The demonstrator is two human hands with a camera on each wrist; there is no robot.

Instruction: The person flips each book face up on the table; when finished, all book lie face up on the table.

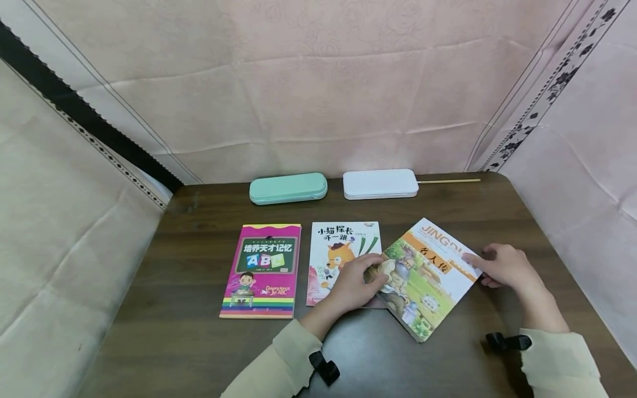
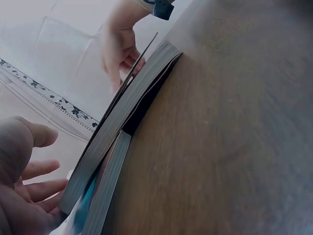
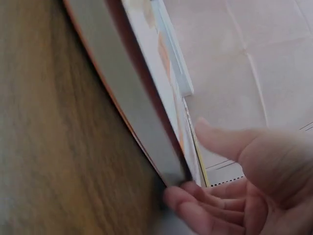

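A paperback book (image 1: 433, 282) with an orange title band and a green garden scene lies tilted, its left side over a white book (image 1: 323, 271) with an orange cartoon cat. My left hand (image 1: 355, 281) is at its left corner; in the left wrist view the fingers (image 2: 51, 188) touch the end of its page block, with the thumb raised apart. At the right corner, my right hand (image 1: 505, 268) pinches the book, thumb over the cover and fingers (image 3: 178, 198) curled at the lower edge. Part of the cat book is hidden.
A pink ABC book (image 1: 261, 287) lies left of the cat book. Along the table's back edge are a green case (image 1: 288, 188), a white case (image 1: 380, 184) and a thin stick (image 1: 450, 181). Pale cloth (image 1: 308, 99) hangs behind and beside the brown table (image 1: 189, 287).
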